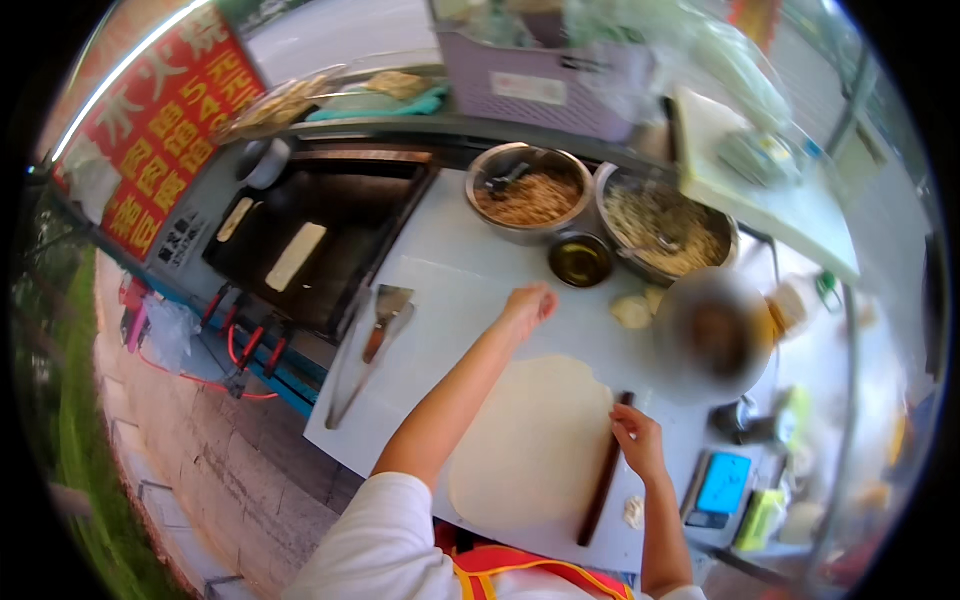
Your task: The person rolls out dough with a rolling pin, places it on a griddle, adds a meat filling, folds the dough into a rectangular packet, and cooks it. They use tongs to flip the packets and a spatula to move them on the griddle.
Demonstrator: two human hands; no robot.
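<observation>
A wide, thin sheet of rolled dough (532,442) lies on the pale worktop (442,247) in front of me. My left hand (531,307) is beyond the sheet's far edge, near a small bowl of oil (580,259); its fingers are curled, and whether they pinch anything is too small to tell. My right hand (637,436) is at the upper end of a dark rolling pin (604,480), which lies along the sheet's right edge. Its thumb and finger are close together by the pin, but a grip on it cannot be made out. A small dough scrap (634,512) sits right of the pin.
Two metal bowls of filling (532,196) (667,225) stand at the back. Left is a griddle (345,202) with two dough strips (295,257); a scraper (386,315) and tongs (360,390) lie beside it. A blurred round metal vessel (712,334) and a scale (720,484) are right.
</observation>
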